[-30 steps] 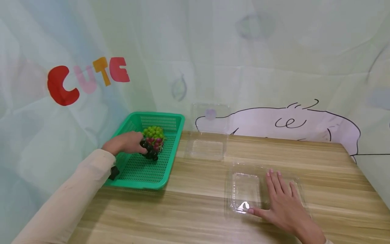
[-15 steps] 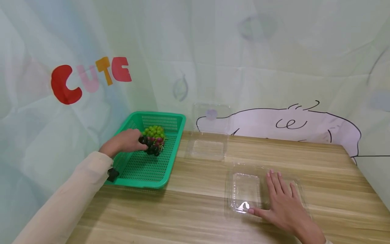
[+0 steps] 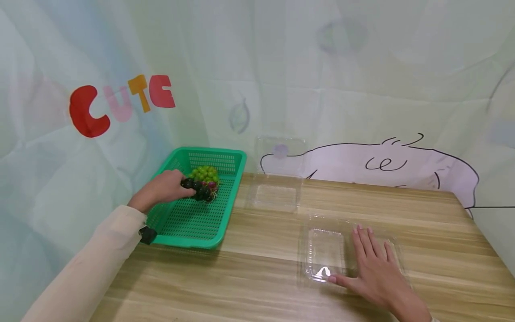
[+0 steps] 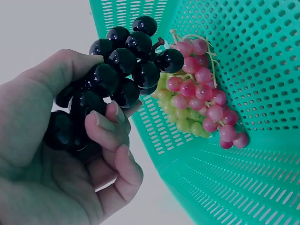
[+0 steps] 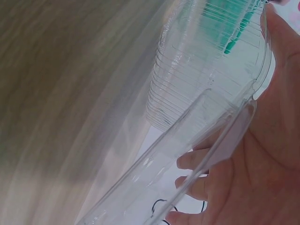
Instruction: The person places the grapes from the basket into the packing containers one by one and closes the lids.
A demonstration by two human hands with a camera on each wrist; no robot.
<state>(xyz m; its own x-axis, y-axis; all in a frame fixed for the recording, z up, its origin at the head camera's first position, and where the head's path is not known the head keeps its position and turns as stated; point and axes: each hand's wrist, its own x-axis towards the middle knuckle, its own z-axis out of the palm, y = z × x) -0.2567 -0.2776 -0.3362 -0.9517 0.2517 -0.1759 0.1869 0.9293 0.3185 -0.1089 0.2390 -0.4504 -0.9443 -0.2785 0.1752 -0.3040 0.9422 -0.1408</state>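
My left hand (image 3: pixel 166 188) grips a bunch of black grapes (image 4: pixel 123 62) between thumb and curled fingers, held over the green plastic basket (image 3: pixel 231 209). Beside it in the basket lie a bunch of red grapes (image 4: pixel 201 93) and a bunch of green grapes (image 3: pixel 207 172); the black bunch partly hides the red one in the head view. At the right, my right hand (image 3: pixel 378 278) rests on one half of an opened clear plastic clamshell box (image 3: pixel 325 250), fingers straight and spread, thumb at the near edge of its other half.
Another clear clamshell box (image 3: pixel 275 197) stands opened at the back of the wooden table (image 3: pixel 257 281), its lid raised in front of the curtain (image 3: pixel 281 107). A dark object (image 3: pixel 147 234) shows at the left wrist, near the basket's front corner.
My left hand has raised the black grapes slightly and drawn them a little toward the left, away from the other bunches. The right hand stays in place on the box.
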